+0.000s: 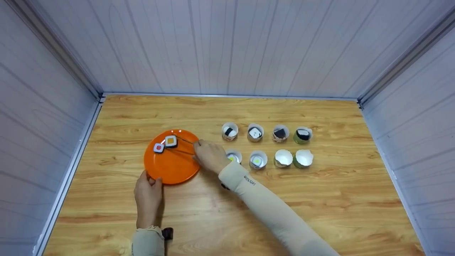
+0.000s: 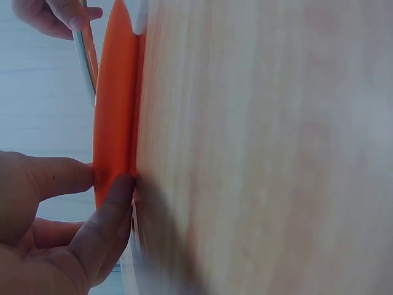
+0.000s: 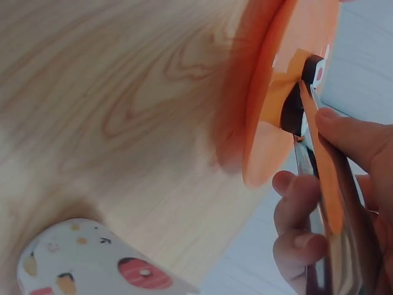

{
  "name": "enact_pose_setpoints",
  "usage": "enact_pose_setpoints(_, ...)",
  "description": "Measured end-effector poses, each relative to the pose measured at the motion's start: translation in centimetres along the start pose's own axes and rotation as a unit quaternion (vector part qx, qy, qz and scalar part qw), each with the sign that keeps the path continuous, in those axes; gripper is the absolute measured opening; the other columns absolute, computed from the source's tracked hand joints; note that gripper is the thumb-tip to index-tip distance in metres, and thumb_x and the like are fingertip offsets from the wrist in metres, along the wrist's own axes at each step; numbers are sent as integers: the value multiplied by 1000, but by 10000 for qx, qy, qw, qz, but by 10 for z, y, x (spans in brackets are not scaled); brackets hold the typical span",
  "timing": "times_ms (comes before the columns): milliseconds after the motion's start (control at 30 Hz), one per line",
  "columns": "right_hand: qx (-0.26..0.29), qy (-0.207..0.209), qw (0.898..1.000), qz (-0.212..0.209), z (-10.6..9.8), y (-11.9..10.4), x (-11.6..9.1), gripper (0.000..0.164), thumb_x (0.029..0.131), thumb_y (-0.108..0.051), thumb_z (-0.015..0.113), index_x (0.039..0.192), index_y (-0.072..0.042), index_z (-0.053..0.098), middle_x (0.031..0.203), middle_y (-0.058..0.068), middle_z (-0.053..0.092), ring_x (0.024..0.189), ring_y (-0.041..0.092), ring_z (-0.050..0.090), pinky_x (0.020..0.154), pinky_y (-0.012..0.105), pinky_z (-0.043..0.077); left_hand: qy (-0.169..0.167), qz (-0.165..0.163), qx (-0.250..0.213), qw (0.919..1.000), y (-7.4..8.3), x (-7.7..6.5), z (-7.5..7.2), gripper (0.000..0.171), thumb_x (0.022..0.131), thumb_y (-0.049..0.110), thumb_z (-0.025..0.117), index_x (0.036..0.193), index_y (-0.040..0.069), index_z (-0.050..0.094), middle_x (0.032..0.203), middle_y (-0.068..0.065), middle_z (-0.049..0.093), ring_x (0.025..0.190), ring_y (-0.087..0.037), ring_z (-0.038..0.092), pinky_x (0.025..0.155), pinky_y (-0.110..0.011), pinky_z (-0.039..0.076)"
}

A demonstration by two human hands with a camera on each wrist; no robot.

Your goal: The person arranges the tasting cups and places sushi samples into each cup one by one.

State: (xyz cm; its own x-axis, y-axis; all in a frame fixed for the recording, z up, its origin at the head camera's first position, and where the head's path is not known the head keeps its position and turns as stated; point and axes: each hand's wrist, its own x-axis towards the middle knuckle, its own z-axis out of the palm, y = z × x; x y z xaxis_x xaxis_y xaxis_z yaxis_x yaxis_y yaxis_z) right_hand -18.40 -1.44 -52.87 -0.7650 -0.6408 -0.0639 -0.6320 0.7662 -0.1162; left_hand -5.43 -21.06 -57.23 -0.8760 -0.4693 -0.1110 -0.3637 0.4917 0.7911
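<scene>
My left hand [image 1: 148, 197] pinches the near-left rim of an orange plate [image 1: 174, 169], thumb on one side and fingers on the other. Metal tongs [image 3: 344, 209] are in my right hand [image 1: 210, 155], above the plate's right side. Their two arms reach either side of a sushi-like piece with an orange square centre [image 1: 171, 141]; whether both tips touch it I cannot tell. Just left of it on the plate lies a smaller sushi-like piece with a pinkish-red centre [image 1: 158, 148].
Two rows of paper cups stand right of the plate. Black-and-white pieces fill the back row, including one cup [image 1: 255, 132]. In front, a cup [image 1: 258, 159] holds a yellow-green-centred piece; two at right, including this cup [image 1: 283, 158], show bare insides. Pale walls [image 1: 227, 46] enclose the wooden table [image 1: 320, 206].
</scene>
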Motion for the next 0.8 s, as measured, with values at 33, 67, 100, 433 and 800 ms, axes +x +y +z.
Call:
enact_pose_setpoints(33,4,15,10000,-6,0,0,-1,41,101,-36,60,130,-7,60,112,8,65,89,22,66,69,37,55,6,5,-1,10000,0,0,0,29,98,8,59,125,-3,57,95,-17,59,87,-31,55,75,-43,42)
enact_pose_setpoints(67,7,34,10000,-12,0,1,-3,41,101,-36,60,130,-7,60,113,9,65,90,23,66,70,38,56,-1,8,-4,10000,0,0,0,30,98,7,58,126,-3,56,95,-17,59,88,-31,55,75,-43,42)
enact_pose_setpoints(100,11,52,10000,-13,-1,2,-5,40,101,-35,60,130,-7,60,115,9,65,90,23,66,70,38,56,-10,0,-3,10000,0,0,1,31,98,7,58,126,-4,56,96,-18,59,88,-32,55,76,-44,42)
enact_pose_setpoints(433,-49,296,9993,-242,-24,20,-47,45,102,-38,57,132,-4,56,110,10,63,75,25,64,58,37,54,-20,-88,18,10000,3,-1,1,30,98,7,58,126,-4,55,94,-17,55,86,-31,53,74,-42,41)
enact_pose_setpoints(800,260,1042,9937,-306,-54,72,-144,48,101,-39,58,134,-4,55,108,10,64,67,23,62,53,34,51,-32,-175,-11,9998,2,0,1,31,98,6,57,128,-3,54,98,-17,56,90,-30,54,77,-43,43)
